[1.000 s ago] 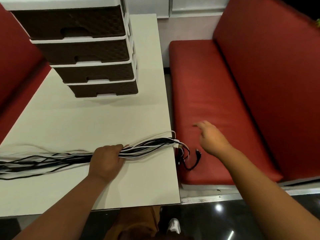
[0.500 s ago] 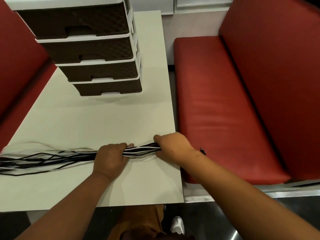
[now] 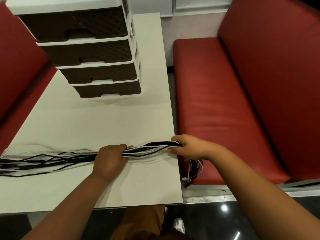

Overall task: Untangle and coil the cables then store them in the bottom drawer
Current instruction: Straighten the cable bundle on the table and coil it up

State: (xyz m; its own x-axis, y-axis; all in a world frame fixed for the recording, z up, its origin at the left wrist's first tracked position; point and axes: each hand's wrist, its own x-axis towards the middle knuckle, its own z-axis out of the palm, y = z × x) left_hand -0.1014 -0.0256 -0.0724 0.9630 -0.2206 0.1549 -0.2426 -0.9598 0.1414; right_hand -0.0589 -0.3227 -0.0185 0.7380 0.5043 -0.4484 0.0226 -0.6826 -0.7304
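My left hand (image 3: 110, 159) is curled round the bundle of black and white cables (image 3: 149, 148) on the counter (image 3: 103, 123), and my right hand (image 3: 187, 147) grips the same bundle at the counter's edge. Beyond my right hand the plug ends (image 3: 194, 168) hang off the edge beside the red bench (image 3: 221, 104). If I pull the wrong way, they could snag there or drag the bundle down. To my left the strands fan out loosely and cross one another; I can't quite tell whether they are knotted, but coiling them now might lock in a tangle. Farther off, the bottom drawer (image 3: 109, 90) of the drawer unit (image 3: 86, 40) sits closed, so with both hands full I would fumble it.
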